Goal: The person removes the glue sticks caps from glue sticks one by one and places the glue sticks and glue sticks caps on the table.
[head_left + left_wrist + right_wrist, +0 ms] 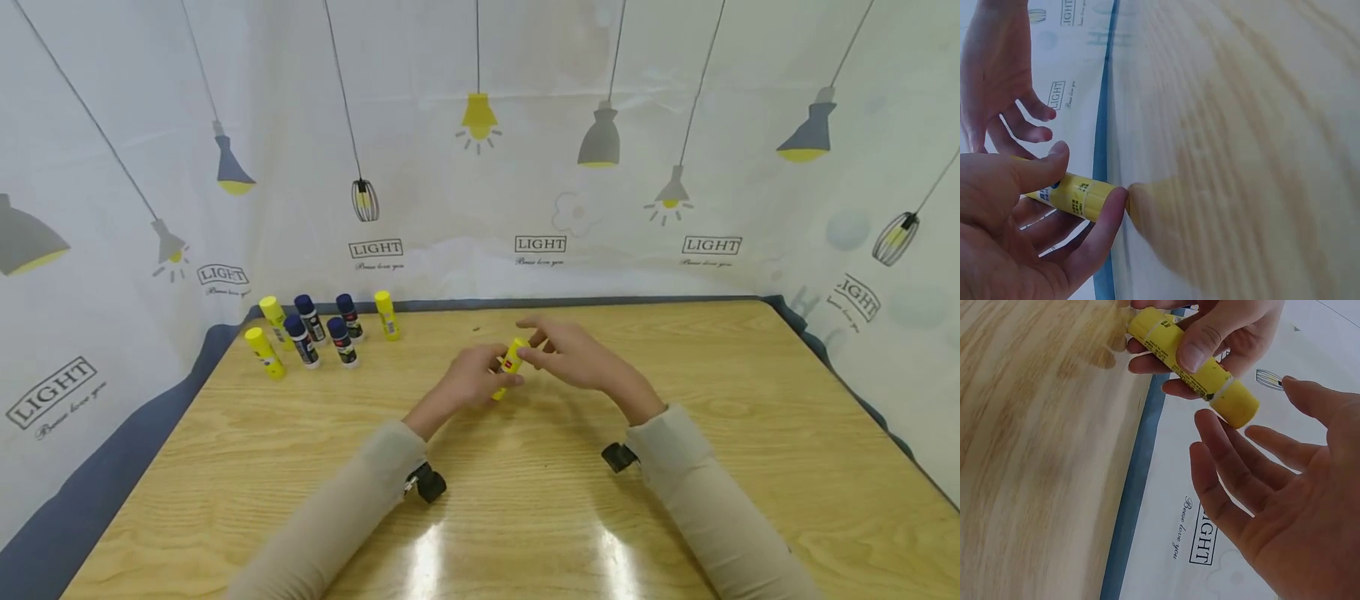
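Note:
My left hand (472, 375) holds a yellow glue stick (513, 358) near the middle of the table. In the right wrist view, its thumb lies along the labelled barrel and the fingers curl behind. The stick is tilted, its lower end close to the tabletop; whether it touches the wood I cannot tell. My right hand (1279, 494) is beside the capped upper end, fingers spread and loosely bent, not wrapped around anything. Its fingertips are very near the yellow cap (1235, 406); contact is hard to judge.
At the table's back left stand several glue sticks, among them a yellow one (265, 353), a dark-blue-capped one (342, 342) and another yellow one (387, 316) slightly apart. A printed cloth (450, 200) hangs behind the wooden table (525, 500).

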Motion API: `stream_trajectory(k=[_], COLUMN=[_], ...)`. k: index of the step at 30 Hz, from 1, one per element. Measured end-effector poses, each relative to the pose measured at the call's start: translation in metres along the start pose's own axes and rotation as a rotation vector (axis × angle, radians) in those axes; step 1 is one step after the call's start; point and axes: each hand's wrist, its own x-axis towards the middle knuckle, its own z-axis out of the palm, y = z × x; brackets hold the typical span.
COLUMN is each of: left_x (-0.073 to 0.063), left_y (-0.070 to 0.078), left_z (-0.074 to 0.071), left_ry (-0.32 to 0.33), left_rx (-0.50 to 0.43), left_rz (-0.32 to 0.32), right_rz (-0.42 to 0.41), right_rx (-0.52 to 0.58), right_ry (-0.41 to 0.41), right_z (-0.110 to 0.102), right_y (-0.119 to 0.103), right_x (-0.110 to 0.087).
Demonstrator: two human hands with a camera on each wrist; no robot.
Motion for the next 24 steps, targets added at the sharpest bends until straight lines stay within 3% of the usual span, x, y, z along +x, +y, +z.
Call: stream_trajectory(k=[5,13,19,24], left_x=[-0.003,-0.005,-0.009,-0.012], left_y=[0.005,0.010,0.014,0.016], left_z=[0.006,0.005,0.006,0.007], left_ry=[0.020,0.040,0.073,0.045], left_rx=[0.041,0.190,0.274,0.311], left_rz=[0.011,0.037,0.065,0.100], right_rz=[0.006,0.063,0.149,0.221], right_rx=[0.009,0.006,-0.179,-0.281], right_ry=[-0.035,-0.059,-0.055,-0.040], right_z=[-0.002,-0.003,0.009,0.013], right_y=[0.005,0.001,0.002,-0.005], right_x=[-0.003,0.006,0.009,0.002])
